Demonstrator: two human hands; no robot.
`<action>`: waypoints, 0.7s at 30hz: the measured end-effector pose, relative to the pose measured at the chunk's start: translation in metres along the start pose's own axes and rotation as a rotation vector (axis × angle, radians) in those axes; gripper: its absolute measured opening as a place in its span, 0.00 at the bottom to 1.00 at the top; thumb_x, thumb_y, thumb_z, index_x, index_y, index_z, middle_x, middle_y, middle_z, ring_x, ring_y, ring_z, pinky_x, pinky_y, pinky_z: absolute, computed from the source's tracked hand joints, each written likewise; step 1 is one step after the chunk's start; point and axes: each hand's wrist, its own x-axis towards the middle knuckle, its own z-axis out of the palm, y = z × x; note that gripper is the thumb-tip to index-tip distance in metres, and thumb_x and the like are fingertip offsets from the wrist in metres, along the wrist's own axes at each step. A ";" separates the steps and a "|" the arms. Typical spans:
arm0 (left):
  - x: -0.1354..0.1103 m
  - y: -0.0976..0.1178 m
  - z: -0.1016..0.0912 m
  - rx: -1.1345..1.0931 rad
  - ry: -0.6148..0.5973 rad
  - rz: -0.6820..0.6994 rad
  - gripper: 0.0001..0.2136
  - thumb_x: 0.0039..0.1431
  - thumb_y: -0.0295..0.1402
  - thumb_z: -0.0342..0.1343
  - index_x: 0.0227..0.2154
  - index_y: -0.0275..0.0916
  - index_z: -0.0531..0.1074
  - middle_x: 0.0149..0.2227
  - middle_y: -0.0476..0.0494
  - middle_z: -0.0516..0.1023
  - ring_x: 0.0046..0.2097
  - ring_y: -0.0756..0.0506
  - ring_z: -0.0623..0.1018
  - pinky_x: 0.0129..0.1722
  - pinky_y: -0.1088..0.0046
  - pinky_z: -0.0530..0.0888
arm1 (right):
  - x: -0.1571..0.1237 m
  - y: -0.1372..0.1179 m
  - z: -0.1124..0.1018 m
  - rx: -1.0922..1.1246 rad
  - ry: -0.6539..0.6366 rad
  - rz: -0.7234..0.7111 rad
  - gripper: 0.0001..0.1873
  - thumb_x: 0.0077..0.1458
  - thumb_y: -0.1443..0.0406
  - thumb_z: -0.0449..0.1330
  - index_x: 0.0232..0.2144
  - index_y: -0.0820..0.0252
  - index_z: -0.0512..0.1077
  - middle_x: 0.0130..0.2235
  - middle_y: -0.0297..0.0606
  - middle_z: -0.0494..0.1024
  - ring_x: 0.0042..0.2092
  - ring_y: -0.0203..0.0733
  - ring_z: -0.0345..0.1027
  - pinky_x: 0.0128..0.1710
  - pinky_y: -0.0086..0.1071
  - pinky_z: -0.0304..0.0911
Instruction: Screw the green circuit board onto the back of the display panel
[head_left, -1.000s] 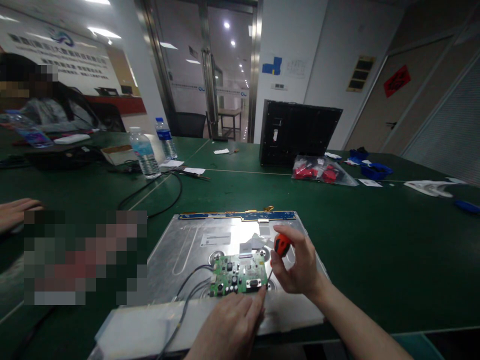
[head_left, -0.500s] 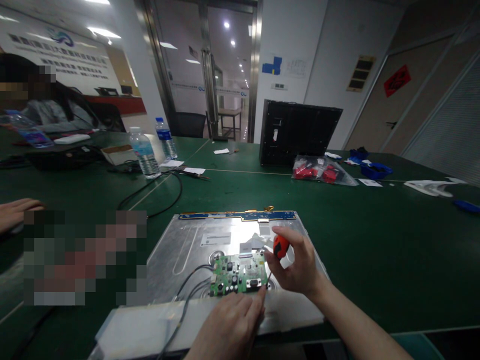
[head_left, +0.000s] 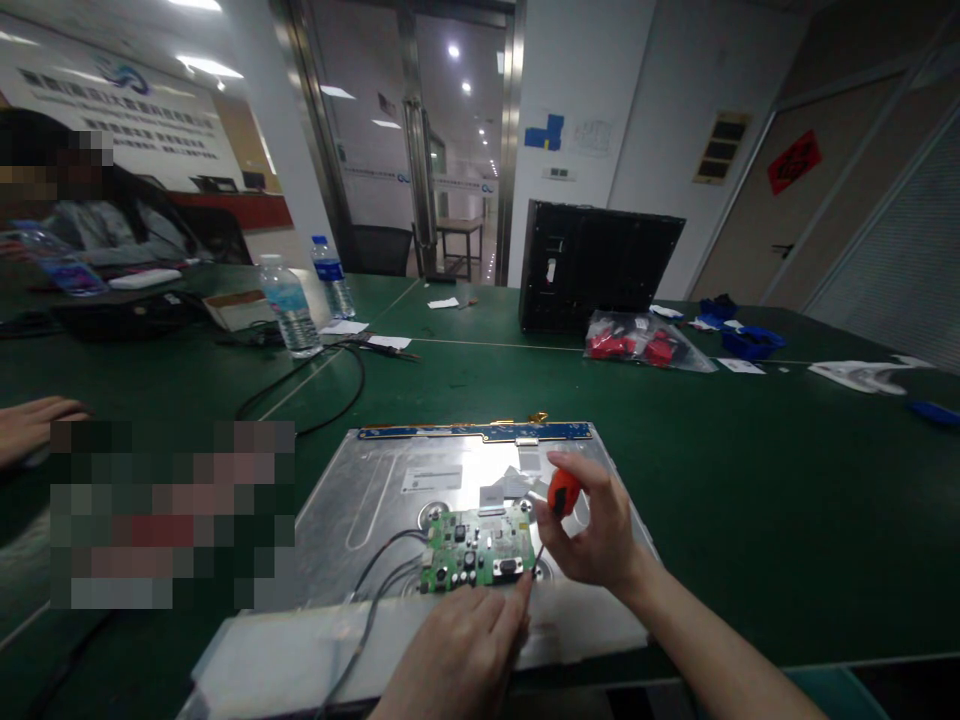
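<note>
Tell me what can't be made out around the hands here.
Head view throughout.
Screwdriver: tip too small to make out beside the circuit board.
White label: print too small to read.
Left hand: forearm cut off by the bottom edge.

Green desk (head_left: 787,500) carries metal panel (head_left: 390,500), black monitor (head_left: 600,265), plastic bag (head_left: 641,340), water bottles (head_left: 291,312), cable (head_left: 363,376), paper scraps (head_left: 442,303), blue tray (head_left: 753,345).

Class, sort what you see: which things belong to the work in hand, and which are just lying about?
Apparently in the work:
- screwdriver, held in the right hand
- green circuit board, left hand at its near edge
- metal panel beneath

Apparently lying about:
- water bottles
- clear bag with red pieces
- blue tray
</note>
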 end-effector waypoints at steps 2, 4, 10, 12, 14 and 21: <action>0.000 0.000 0.000 -0.004 -0.007 -0.002 0.16 0.64 0.22 0.43 0.52 0.29 0.66 0.29 0.42 0.78 0.27 0.45 0.76 0.26 0.70 0.74 | 0.000 0.000 0.001 -0.015 0.006 0.006 0.21 0.56 0.69 0.55 0.53 0.56 0.60 0.24 0.26 0.67 0.21 0.34 0.61 0.19 0.25 0.61; 0.001 0.000 -0.001 -0.003 -0.005 -0.001 0.16 0.63 0.22 0.43 0.52 0.29 0.66 0.29 0.42 0.78 0.27 0.44 0.76 0.26 0.69 0.74 | -0.001 0.001 0.001 -0.004 -0.002 0.007 0.21 0.57 0.68 0.55 0.53 0.56 0.60 0.24 0.26 0.68 0.21 0.34 0.61 0.19 0.25 0.61; 0.000 0.000 0.002 0.008 0.011 -0.003 0.16 0.63 0.22 0.44 0.51 0.30 0.66 0.28 0.43 0.77 0.27 0.45 0.76 0.27 0.71 0.74 | 0.001 0.001 -0.005 0.120 -0.083 0.019 0.26 0.54 0.68 0.50 0.57 0.61 0.59 0.29 0.33 0.70 0.24 0.36 0.64 0.22 0.29 0.62; 0.000 0.000 0.002 0.012 0.013 -0.003 0.16 0.63 0.22 0.44 0.51 0.30 0.66 0.28 0.44 0.77 0.27 0.45 0.76 0.27 0.71 0.74 | 0.001 0.001 -0.007 0.122 -0.092 0.037 0.28 0.53 0.69 0.50 0.58 0.61 0.59 0.30 0.34 0.71 0.25 0.37 0.65 0.22 0.29 0.63; -0.001 0.000 0.003 0.020 0.005 -0.003 0.16 0.62 0.22 0.45 0.51 0.30 0.66 0.28 0.44 0.77 0.27 0.45 0.75 0.27 0.71 0.74 | 0.000 0.000 -0.006 0.092 -0.081 0.036 0.28 0.53 0.70 0.51 0.58 0.61 0.59 0.30 0.34 0.71 0.25 0.36 0.64 0.21 0.29 0.62; -0.001 -0.001 0.003 0.020 -0.001 0.006 0.17 0.60 0.21 0.45 0.51 0.29 0.66 0.28 0.43 0.78 0.27 0.45 0.76 0.27 0.72 0.74 | 0.001 0.000 -0.001 0.019 -0.011 -0.018 0.22 0.57 0.69 0.54 0.54 0.57 0.60 0.25 0.28 0.67 0.22 0.35 0.60 0.19 0.27 0.59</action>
